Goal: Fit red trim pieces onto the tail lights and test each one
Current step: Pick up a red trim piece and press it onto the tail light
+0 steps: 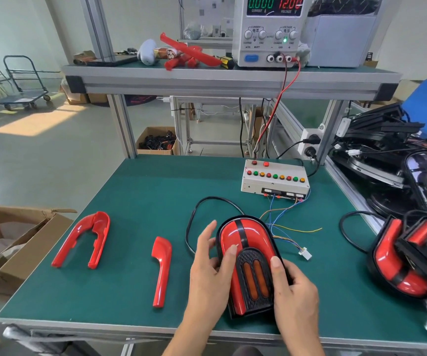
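Near the worktop's front edge, the tail light [248,263] lies long axis front-to-back. The left hand [211,268] presses its trim with straight fingers; the right hand [293,286] curls round its right side. Its loose connector [305,253] lies nearer the right hand.

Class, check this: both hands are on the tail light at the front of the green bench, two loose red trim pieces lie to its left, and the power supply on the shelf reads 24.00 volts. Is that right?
Not quite. The head view shows the power supply reading 12.00 volts, not 24.00. The rest stands: the left hand and right hand are on the tail light, with the U-shaped trim piece and the straight trim piece lying to its left.
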Demonstrator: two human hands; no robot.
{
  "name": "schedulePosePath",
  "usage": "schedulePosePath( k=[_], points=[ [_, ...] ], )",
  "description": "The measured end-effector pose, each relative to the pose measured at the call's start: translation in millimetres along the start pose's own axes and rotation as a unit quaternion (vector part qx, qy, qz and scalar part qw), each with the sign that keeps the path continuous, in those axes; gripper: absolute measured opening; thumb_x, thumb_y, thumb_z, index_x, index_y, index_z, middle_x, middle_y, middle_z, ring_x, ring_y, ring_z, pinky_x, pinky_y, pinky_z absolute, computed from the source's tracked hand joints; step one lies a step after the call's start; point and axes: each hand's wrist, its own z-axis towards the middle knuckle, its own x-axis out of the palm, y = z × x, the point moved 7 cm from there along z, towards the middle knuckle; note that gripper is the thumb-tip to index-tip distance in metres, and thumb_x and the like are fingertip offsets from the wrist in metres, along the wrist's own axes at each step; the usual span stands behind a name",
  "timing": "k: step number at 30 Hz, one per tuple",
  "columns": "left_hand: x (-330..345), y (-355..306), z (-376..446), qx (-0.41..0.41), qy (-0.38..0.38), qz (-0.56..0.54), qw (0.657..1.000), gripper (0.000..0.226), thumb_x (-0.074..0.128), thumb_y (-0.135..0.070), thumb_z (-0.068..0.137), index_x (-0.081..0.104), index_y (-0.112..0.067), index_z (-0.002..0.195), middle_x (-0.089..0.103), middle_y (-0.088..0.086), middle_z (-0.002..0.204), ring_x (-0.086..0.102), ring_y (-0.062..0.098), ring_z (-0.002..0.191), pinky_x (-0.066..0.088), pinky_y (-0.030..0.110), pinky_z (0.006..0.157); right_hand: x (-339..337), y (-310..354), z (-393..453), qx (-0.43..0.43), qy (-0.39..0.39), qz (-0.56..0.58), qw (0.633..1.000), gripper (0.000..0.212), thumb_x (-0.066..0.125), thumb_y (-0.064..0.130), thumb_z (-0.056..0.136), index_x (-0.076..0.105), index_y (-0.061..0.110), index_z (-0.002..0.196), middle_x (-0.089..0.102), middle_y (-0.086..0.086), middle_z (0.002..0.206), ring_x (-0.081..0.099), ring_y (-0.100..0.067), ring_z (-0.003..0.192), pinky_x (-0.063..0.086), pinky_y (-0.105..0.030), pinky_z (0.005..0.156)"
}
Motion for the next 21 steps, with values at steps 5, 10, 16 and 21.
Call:
schedulePosePath(
  k=[5,10,16,21],
  points=[
    [1.3,10.0,9.5,-0.082,0.104,-0.086,0.987,0.054,0.069,-0.053,0.086,0.046,-0.050,0.135,0.075,0.008,0.095,0.073,0.020,0.088,0.058,0.029,0.087,2.1,2.7,1.5,-0.010,0.020,0.008,1.000,0.046,0.050,0.070,0.082,0.076,0.033,0.092,0.071,0.007,0.063,0.058,-0.006,0.051,0.048,-0.030,0.061],
    [-1.6,4.6,15.5,-0.118,0.087,-0.225,0.963,0.060,0.078,-0.034,0.083,0.052,-0.032,0.137,0.075,0.013,0.113,0.072,0.026,0.104,0.054,0.048,0.099,-0.8,10.4,-0.4,0.012,0.011,0.085,0.996,0.045,0.054,0.065,0.079,0.068,0.039,0.113,0.069,0.039,0.099,0.063,0.019,0.094,0.048,-0.008,0.077],
    [-12.6,-14.0,29.7,-0.096,-0.025,-0.335,0.937,0.055,0.073,-0.031,0.081,0.053,-0.026,0.132,0.075,0.009,0.113,0.071,0.018,0.092,0.060,0.037,0.081,10.9,8.7,-12.1,0.072,0.090,0.164,0.980,0.052,0.065,0.055,0.082,0.058,0.025,0.124,0.074,-0.011,0.086,0.074,-0.026,0.070,0.052,-0.032,0.048],
    [-3.7,-15.2,21.1,-0.079,-0.043,-0.328,0.940,0.063,0.075,-0.028,0.079,0.049,-0.029,0.136,0.075,0.008,0.111,0.072,0.022,0.099,0.060,0.043,0.087,47.8,25.2,-25.2,0.061,0.200,0.155,0.965,0.059,0.074,0.065,0.079,0.065,0.016,0.111,0.077,-0.014,0.083,0.075,-0.031,0.069,0.051,-0.029,0.047]
  ],
)
